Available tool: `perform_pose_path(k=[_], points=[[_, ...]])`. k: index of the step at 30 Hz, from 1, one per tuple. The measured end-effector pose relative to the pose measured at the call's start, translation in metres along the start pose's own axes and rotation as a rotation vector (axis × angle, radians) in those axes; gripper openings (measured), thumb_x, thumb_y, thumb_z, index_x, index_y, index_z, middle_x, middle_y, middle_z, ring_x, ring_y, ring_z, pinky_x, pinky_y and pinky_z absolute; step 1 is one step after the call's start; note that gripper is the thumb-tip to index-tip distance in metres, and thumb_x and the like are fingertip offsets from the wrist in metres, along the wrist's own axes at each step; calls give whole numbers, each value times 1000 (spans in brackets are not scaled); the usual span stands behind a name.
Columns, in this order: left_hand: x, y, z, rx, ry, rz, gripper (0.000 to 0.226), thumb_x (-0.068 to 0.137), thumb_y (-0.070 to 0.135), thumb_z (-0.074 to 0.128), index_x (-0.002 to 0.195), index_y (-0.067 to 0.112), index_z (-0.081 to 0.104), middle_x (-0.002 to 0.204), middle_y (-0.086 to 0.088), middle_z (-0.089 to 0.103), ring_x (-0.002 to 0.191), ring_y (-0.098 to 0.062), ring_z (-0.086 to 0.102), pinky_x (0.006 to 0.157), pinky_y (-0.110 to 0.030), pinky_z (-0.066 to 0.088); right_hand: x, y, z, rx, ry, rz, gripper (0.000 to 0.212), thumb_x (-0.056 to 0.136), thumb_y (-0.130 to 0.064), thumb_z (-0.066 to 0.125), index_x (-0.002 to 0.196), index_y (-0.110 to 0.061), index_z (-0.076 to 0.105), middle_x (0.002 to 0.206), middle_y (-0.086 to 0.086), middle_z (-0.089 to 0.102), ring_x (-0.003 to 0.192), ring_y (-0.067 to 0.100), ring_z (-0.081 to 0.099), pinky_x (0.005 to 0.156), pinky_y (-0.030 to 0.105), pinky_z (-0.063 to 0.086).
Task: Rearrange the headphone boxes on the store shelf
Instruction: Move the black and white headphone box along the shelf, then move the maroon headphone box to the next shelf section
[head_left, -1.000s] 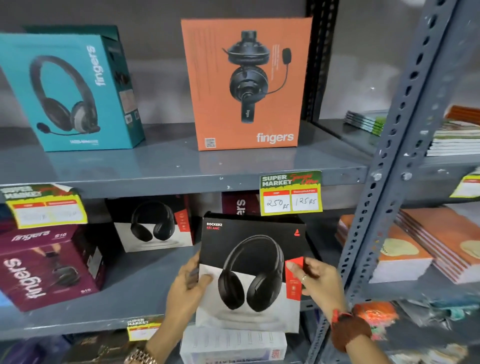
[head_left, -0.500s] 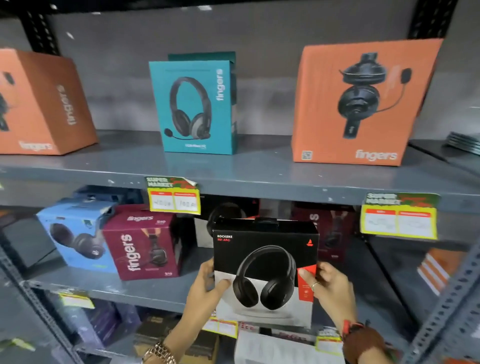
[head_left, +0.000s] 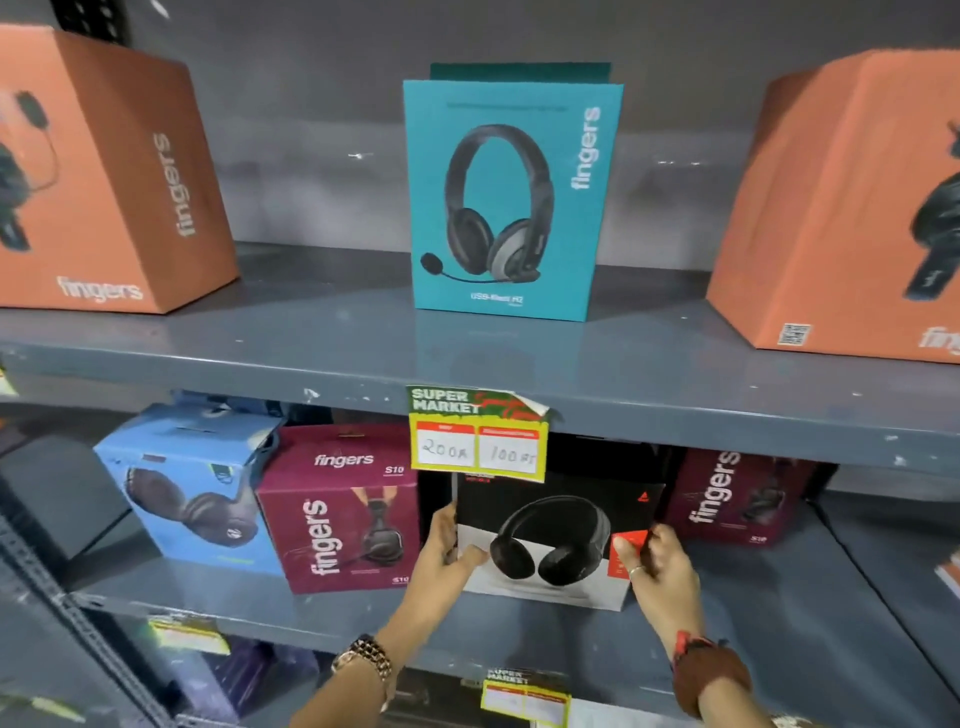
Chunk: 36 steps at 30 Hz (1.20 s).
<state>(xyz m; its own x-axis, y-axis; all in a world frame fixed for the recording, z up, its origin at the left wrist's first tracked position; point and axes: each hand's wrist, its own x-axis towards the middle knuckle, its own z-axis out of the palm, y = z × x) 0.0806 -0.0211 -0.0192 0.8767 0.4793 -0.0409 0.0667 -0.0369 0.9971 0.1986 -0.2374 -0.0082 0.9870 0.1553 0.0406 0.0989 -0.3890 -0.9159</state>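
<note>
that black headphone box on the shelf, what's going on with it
A person is holding the black and white headphone box with both hands, left hand on its left edge and right hand on its right edge. The box sits on the middle shelf, between a maroon fingers box and another maroon box, under the yellow price tag. A teal box stands on the shelf above.

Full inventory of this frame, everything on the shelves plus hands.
orange boxes: 2, orange, upper shelf, left and right ends
teal box: 1, teal, upper shelf, centre
blue box: 1, light blue, middle shelf, far left
maroon boxes: 2, maroon, middle shelf, flanking the held box
black box: 1, black and white, middle shelf, held
price tag: 1, yellow-green, upper shelf edge
left hand: on box's left edge
right hand: on box's right edge
</note>
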Motion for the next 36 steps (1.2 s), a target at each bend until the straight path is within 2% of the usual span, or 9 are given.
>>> perform_pose_path(k=[2,7,12,18,22,25,29,33,36], points=[[2,-9,-4,-24,-48,0,72,86,-2,57,144,23,23,150,-3,39,139,-18,37,116,-41,31,-2,2,3,3,3,29,42,86,-15,64,123,1,51,111,14,69,105,23,64,84,22,41],[-12,-31,-17,-35,4,-35,59,90,-3,50,142,19,31,140,10,38,134,-10,35,104,-21,35,-14,4,16,-101,-29,170,29,85,-19,64,112,-8,59,101,12,69,105,31,63,88,34,44],[-38,-62,-69,-23,252,-94,53,88,-6,52,136,14,40,138,-2,48,131,-18,43,103,-28,34,-48,-5,51,-209,-220,368,51,83,-28,65,126,-4,52,135,15,55,122,32,51,104,36,41],[-51,-37,-140,-50,584,3,43,91,3,51,132,12,41,128,-1,43,120,-19,45,96,-32,39,-77,-66,122,-20,-484,167,56,88,-15,61,139,-2,41,146,14,43,130,21,46,109,30,32],[-48,0,-162,-121,539,30,36,96,17,45,133,13,44,127,-4,52,104,-12,56,73,-12,47,-80,-109,155,132,-523,77,62,91,-16,58,146,-12,31,152,3,35,140,16,33,111,25,28],[-47,17,-165,-158,453,26,35,98,27,38,132,19,44,114,7,58,93,5,55,60,-5,48,-81,-128,167,172,-533,64,67,92,-17,57,149,-13,22,155,3,28,142,16,29,114,28,24],[-49,24,-163,-160,434,14,46,96,46,31,138,29,40,128,9,52,99,12,51,71,-6,42,-86,-134,167,185,-552,41,63,93,-13,54,149,-12,24,153,4,32,142,17,29,114,28,23],[-72,31,-153,-173,430,60,43,99,42,22,131,29,46,117,20,56,90,23,57,66,4,41,-98,-127,154,196,-553,7,59,93,-12,54,146,-12,30,149,5,39,138,18,36,108,23,28],[-96,28,-144,-199,482,61,46,98,45,19,131,31,48,133,10,51,125,-2,48,95,-14,35,-110,-115,132,202,-568,-19,53,93,-15,54,143,-12,38,145,6,45,128,13,45,100,19,32]])
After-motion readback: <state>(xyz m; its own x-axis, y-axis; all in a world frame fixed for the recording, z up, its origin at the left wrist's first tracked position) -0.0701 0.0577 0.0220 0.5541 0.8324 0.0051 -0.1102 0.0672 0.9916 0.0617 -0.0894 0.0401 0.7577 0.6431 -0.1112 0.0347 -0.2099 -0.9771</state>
